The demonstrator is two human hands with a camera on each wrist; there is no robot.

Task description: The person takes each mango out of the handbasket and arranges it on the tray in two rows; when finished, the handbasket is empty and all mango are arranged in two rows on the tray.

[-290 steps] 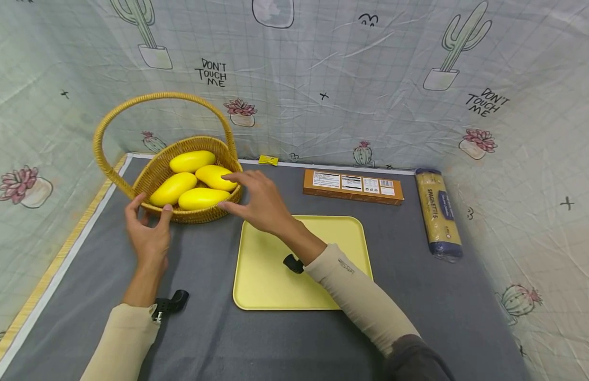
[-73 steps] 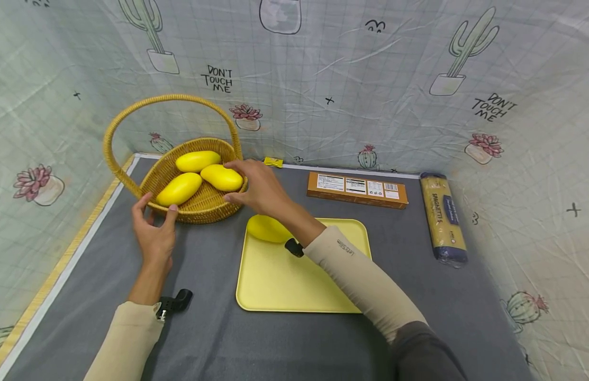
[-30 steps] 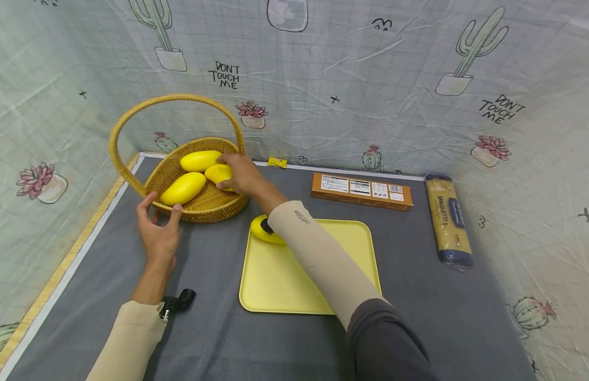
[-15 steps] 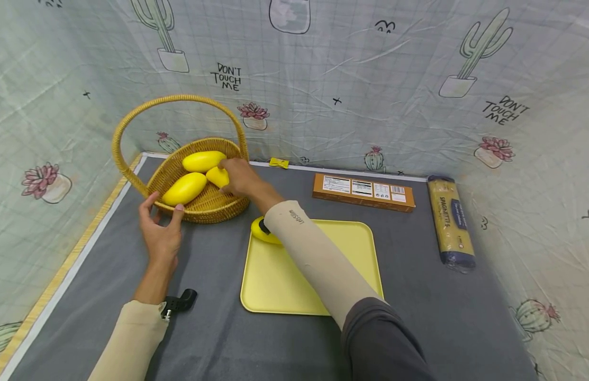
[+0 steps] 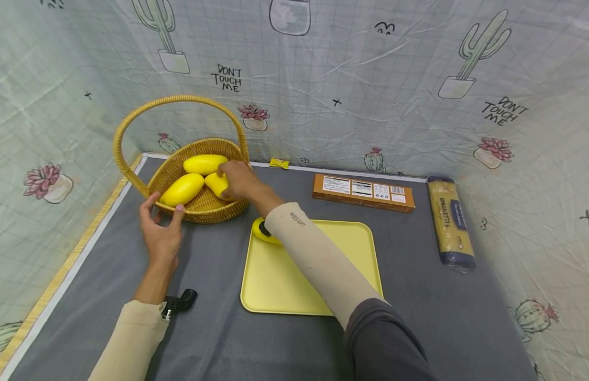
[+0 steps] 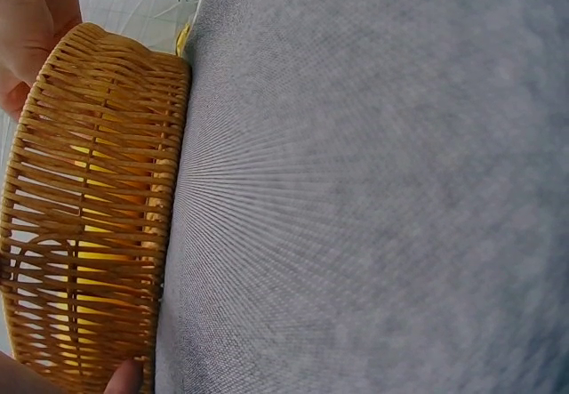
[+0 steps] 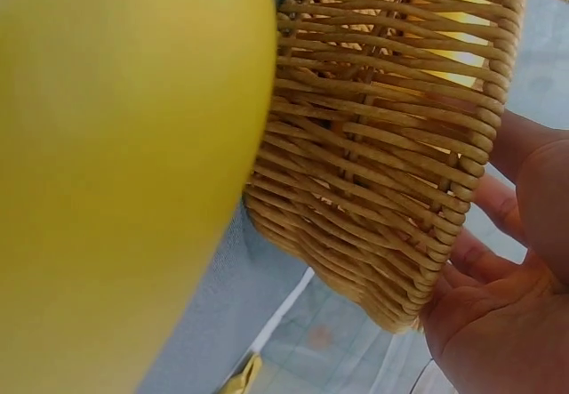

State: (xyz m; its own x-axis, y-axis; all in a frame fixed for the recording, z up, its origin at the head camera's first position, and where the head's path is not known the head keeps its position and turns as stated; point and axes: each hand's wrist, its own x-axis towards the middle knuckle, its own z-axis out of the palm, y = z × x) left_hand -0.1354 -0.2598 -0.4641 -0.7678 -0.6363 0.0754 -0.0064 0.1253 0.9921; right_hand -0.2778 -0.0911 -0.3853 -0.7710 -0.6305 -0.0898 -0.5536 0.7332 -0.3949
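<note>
In the foreground, a grey-covered bench (image 5: 213, 338) is bearing a pale yellow tray (image 5: 284, 280), across which the right sleeve (image 5: 318, 259) is passing diagonally. At the tray's far left corner, one yellow fruit (image 5: 257, 231) is lying partly hidden beneath the right wrist. To the left, the left hand (image 5: 161, 238) is touching the near left rim of a wicker basket (image 5: 213, 216), its thumb and index finger spreading apart along it. The right hand (image 5: 242, 182) is reaching over the basket's right rim, its fingers and thumb pinching the rightmost fruit (image 5: 215, 184) inside. Beside this, a left fruit (image 5: 182, 189) and a rear fruit (image 5: 205, 164) are resting in the basket. Farther right, a spaghetti packet (image 5: 450, 222) and a brown box (image 5: 363, 193) are lying on the bench. At the back edge, a small yellow wrapper (image 5: 279, 163) is lying before a hanging cactus-print cloth (image 5: 299, 95).
</note>
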